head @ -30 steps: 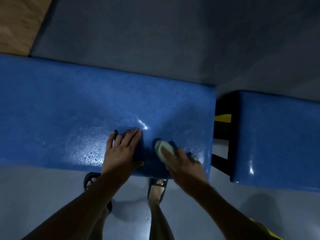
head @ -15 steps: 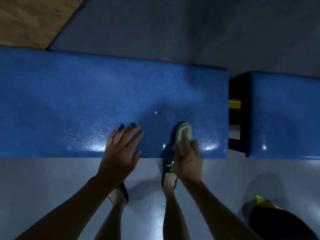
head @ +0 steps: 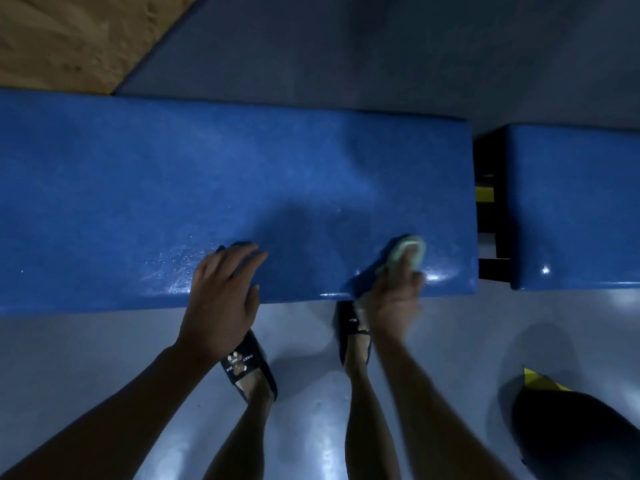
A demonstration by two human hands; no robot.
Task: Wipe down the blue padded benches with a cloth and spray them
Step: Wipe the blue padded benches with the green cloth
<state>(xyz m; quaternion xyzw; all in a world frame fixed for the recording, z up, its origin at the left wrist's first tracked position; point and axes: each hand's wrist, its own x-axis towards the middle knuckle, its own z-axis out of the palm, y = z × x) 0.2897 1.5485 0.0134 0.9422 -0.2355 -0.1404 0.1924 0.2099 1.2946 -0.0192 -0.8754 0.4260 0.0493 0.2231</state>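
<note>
The blue bench (head: 173, 188) runs left-right; right hand (head: 391, 303) presses cloth (head: 408, 252).

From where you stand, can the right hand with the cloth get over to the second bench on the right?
Probably yes. The right hand holds the cloth near the first bench's right end, and only an open gap lies before the second bench.

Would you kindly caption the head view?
Right hand wipes blue bench with cloth; left hand braces.
</note>
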